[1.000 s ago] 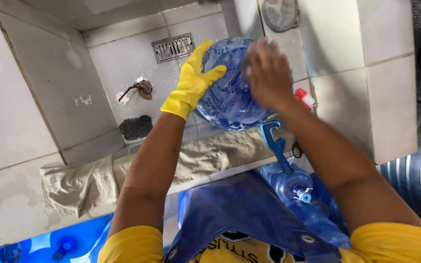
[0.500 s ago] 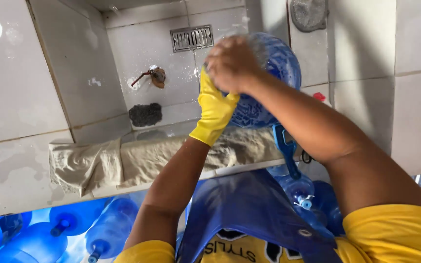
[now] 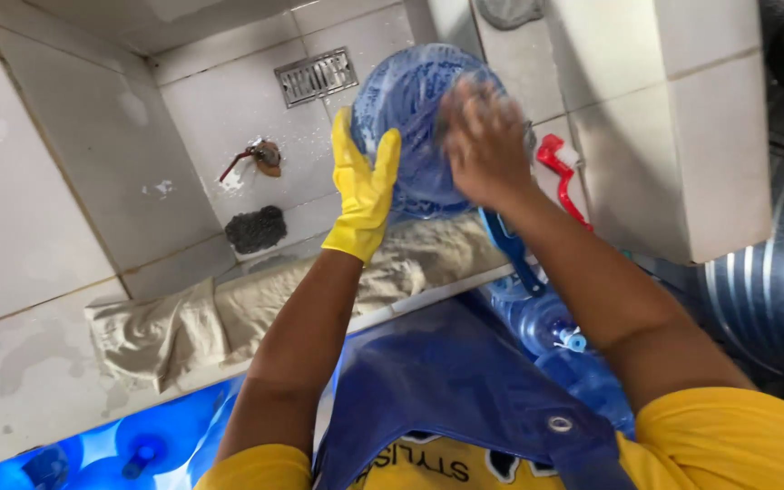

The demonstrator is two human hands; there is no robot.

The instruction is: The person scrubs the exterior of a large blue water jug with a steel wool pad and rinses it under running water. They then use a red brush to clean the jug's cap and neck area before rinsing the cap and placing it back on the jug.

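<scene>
Water jug (image 3: 410, 109) between both hands — cloth (image 3: 174, 322) on ledge (image 3: 20, 390) below.

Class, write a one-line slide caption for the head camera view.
Gloved left hand steadies a big blue water bottle over a tiled basin while the bare right hand presses on it.

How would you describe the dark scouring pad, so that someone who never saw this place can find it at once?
Look into the white tiled wash basin with the metal drain grate on its far side. Below the grate, left of the yellow-gloved left hand, a dark grey, wiry scouring pad lies near the beige cloth draped on the ledge. Unlike the small rusty-brown fitting above it, it is dark, rounded and fuzzy.
</scene>
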